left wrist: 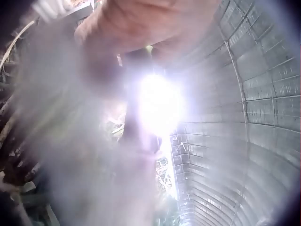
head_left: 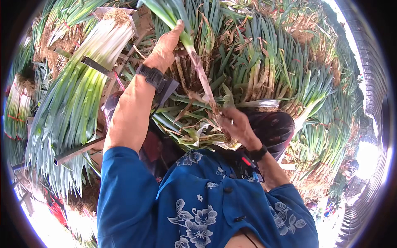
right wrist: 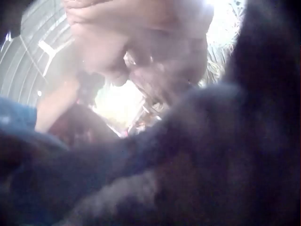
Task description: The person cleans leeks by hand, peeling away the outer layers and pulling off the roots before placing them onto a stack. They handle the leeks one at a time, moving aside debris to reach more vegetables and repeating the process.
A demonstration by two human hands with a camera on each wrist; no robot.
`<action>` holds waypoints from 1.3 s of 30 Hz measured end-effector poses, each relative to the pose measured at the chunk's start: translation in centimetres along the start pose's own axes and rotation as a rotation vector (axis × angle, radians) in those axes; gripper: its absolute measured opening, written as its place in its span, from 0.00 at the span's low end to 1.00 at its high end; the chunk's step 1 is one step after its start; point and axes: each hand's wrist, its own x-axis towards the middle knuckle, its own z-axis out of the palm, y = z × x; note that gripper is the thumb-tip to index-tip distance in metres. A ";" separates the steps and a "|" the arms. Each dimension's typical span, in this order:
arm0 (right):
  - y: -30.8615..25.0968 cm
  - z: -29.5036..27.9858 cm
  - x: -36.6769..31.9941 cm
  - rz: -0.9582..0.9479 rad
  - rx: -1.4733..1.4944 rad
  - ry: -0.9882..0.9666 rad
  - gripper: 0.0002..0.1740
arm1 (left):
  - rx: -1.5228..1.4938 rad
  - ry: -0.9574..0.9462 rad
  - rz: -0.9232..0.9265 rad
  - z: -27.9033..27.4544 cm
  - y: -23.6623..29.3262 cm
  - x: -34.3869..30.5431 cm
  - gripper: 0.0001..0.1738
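Observation:
In the head view, my left hand (head_left: 167, 45) grips a long green onion (head_left: 199, 68) where its green leaves begin. The stalk slants down across my lap, its lower part covered in brownish, dirty outer skin. My right hand (head_left: 237, 127) has its fingers curled at the root end and pinches the stalk there. Loose peeled leaves (head_left: 198, 134) lie under it, over my lap. In the left wrist view, blur and glare hide most of what the left hand (left wrist: 146, 23) holds. The right wrist view shows the right hand (right wrist: 141, 47) hazily, with dark cloth covering much of the picture.
At the left, a bundle of clean green onions (head_left: 93, 62) lies on a metal frame (head_left: 78, 151). Unpeeled green onions (head_left: 260, 62) are heaped in front and to the right. A round clear-topped container (head_left: 268, 104) stands by the right knee. A ribbed plastic wall (head_left: 370, 62) curves along the right.

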 end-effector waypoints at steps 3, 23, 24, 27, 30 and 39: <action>-2.6 -1.2 5.8 0.102 0.338 0.168 0.20 | 0.060 -0.174 0.090 0.2 -0.2 -1.2 0.30; -7.8 -0.7 16.7 0.196 0.505 -0.014 0.17 | 0.081 -0.171 0.123 0.8 -2.3 -3.7 0.20; -8.5 -0.7 16.5 0.190 0.515 0.003 0.16 | 0.076 -0.161 0.126 0.8 -2.4 -3.8 0.19; -7.6 0.5 16.9 0.184 0.538 0.117 0.16 | 0.018 -0.161 0.147 0.9 -2.5 -4.2 0.18; -7.3 0.7 16.7 0.243 0.668 0.165 0.15 | 0.009 -0.170 0.137 1.0 -1.7 -5.1 0.17; -7.4 -0.8 14.3 0.202 1.460 -0.186 0.24 | -0.181 -0.406 0.160 0.2 -0.3 -5.1 0.17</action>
